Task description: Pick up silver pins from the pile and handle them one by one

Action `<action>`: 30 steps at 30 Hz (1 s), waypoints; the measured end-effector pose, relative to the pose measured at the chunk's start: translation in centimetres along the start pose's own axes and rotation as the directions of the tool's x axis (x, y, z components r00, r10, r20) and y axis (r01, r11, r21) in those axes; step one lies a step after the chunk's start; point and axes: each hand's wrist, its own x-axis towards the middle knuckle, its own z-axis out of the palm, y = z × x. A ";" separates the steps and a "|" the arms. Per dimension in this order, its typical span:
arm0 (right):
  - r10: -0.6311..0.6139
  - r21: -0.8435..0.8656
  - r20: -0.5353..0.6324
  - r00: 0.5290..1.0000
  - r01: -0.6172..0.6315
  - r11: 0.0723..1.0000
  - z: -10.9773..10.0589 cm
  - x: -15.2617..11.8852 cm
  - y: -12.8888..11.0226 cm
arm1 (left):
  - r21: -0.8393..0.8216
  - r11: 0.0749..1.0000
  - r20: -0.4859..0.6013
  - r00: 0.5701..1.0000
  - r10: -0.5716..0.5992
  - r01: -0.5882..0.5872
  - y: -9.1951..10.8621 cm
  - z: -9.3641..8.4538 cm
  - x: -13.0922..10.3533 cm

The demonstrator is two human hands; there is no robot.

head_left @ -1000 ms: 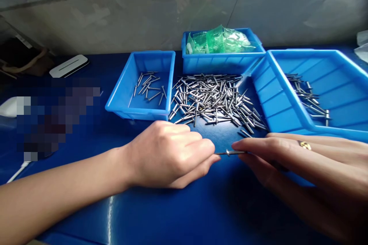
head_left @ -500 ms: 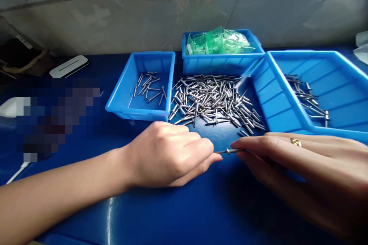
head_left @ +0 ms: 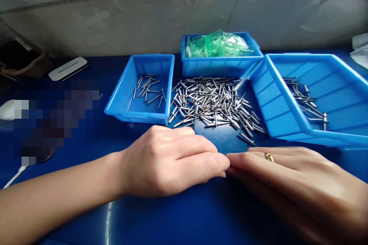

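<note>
My left hand is closed, its fingertips meeting those of my right hand just in front of a pile of metal rivets. My right hand, with a patterned ring, is pinched too. Whatever lies between the fingertips is hidden by them. Behind my left hand stands a small blue bin with some screws in it. Beyond my right hand, a larger blue bin holds several rivets.
A third blue bin at the back holds green plastic bags. On the left are a white device, a blurred-out patch and a white cable. A wall closes off the back.
My hands have come together, my right hand moving left. The thin metal rivet seen between them before is now hidden by the fingers. The view has shifted slightly.
</note>
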 end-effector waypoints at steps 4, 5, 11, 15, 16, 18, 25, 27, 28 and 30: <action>-0.045 0.031 -0.029 0.999 0.046 0.998 0.0 0.7 0.0 | -0.016 0.998 -0.088 0.994 0.059 -0.061 -0.2 0.6 -0.1; -0.055 0.017 -0.038 0.998 0.056 0.998 0.0 0.8 0.0 | -0.011 0.998 -0.049 0.997 0.067 -0.067 -0.2 0.6 -0.1; 0.008 -0.030 -0.067 0.998 -0.010 1.000 -0.2 -1.2 1.3 | 0.061 0.997 -0.025 0.999 0.040 -0.039 0.2 0.5 -0.2; 0.030 -0.069 -0.075 0.997 -0.035 0.997 0.0 -3.5 2.3 | 0.125 0.992 0.018 1.000 -0.020 0.017 0.2 0.3 -0.3; 0.028 -0.080 -0.078 0.997 -0.034 0.996 0.1 -3.8 2.4 | 0.152 0.988 0.024 0.999 -0.024 0.020 0.1 0.2 -0.3; 0.023 -0.101 -0.082 0.996 -0.031 0.994 0.0 -3.7 2.4 | 0.185 0.982 0.030 0.999 -0.034 0.028 0.1 0.1 -0.4; -0.034 -0.164 -0.016 0.999 0.031 0.986 -0.7 -0.5 1.0 | 0.203 0.978 0.039 0.998 -0.051 0.042 0.2 0.3 -0.4; -0.046 -0.171 -0.031 0.998 0.040 0.985 -0.7 -0.1 0.7 | 0.196 0.980 0.006 0.999 -0.042 0.040 0.2 0.4 -0.3; -0.055 -0.176 -0.046 0.997 0.046 0.983 -0.6 0.0 0.7 | 0.192 0.981 -0.012 0.999 -0.036 0.038 0.2 0.4 -0.3; -0.084 -0.179 -0.060 0.995 0.072 0.981 -0.2 0.0 0.7 | 0.185 0.982 -0.035 0.999 -0.016 0.022 0.3 0.3 -0.3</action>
